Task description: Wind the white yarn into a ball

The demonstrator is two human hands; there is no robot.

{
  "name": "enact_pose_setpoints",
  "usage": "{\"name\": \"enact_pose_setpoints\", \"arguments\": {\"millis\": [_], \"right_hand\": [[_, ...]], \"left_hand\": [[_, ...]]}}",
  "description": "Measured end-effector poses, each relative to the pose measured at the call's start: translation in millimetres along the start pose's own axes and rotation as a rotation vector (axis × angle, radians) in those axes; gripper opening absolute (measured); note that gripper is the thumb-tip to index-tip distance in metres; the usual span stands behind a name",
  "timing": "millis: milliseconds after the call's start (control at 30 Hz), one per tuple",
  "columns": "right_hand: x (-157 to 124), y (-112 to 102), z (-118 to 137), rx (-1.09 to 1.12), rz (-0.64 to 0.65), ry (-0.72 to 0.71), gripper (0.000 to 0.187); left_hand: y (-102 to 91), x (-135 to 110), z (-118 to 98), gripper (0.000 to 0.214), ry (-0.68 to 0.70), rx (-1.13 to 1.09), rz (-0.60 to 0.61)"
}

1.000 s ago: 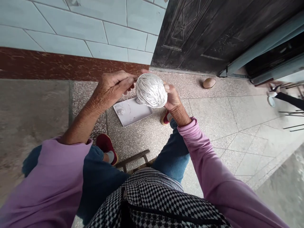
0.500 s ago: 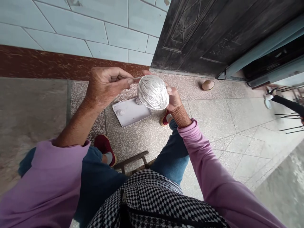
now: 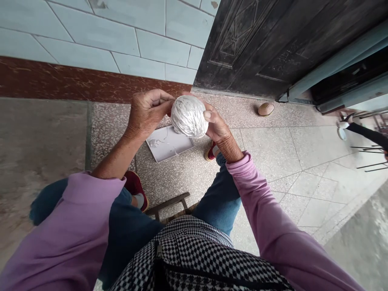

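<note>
A round ball of shiny white thread (image 3: 188,116) is held up in front of me over the floor. My right hand (image 3: 216,123) cups its right side, thumb pressed on the ball. Against the ball's left side my left hand (image 3: 149,111) is closed, fingers pinched on the thread end. A thin strand hangs down from the ball toward a white flat box (image 3: 169,143) on the floor, which holds a small loose tangle of thread.
I sit on a low wooden stool (image 3: 171,205) with red shoes on a terrazzo floor. A tiled wall with a red-brown skirting is ahead, a dark wooden door (image 3: 273,40) at right. A brown rounded object (image 3: 266,108) lies by the door. Thin metal legs and another person's sleeve show at far right.
My left hand drew out to the left with the thread, then came back in against the ball. The ball shifted slightly left and the right thumb moved over it.
</note>
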State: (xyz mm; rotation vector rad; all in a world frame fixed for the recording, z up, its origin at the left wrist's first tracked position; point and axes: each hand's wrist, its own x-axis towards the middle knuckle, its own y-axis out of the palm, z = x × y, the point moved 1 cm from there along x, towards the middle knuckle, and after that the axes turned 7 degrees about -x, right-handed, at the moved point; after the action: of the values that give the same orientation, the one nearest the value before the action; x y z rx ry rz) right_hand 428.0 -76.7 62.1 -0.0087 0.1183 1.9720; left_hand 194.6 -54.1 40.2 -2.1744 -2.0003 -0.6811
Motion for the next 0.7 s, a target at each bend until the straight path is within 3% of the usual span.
{"name": "enact_pose_setpoints", "arguments": {"millis": [100,233,500,600,700], "right_hand": [[5.7,-7.2,-5.2,0.008,-0.081,-0.039,0.101],[10.1,-11.0,-10.6,0.018,-0.149,-0.085,0.098],[7.0,5.1,9.2,-0.084,-0.212,-0.132,0.099],[3.8,10.5,20.6,-0.131,-0.284,-0.117,0.102],[2.5,14.1,26.6,-0.146,-0.271,-0.112,0.101]], "left_hand": [[3.1,-2.3,7.5,0.048,-0.025,-0.028,-0.019],[2.3,-4.3,15.9,0.035,-0.069,0.009,-0.008],[10.0,-12.6,25.7,0.024,-0.072,0.06,-0.012],[22.1,-18.7,24.0,0.053,-0.166,0.011,0.071],[28.5,-20.8,21.9,0.077,-0.245,-0.065,0.09]]}}
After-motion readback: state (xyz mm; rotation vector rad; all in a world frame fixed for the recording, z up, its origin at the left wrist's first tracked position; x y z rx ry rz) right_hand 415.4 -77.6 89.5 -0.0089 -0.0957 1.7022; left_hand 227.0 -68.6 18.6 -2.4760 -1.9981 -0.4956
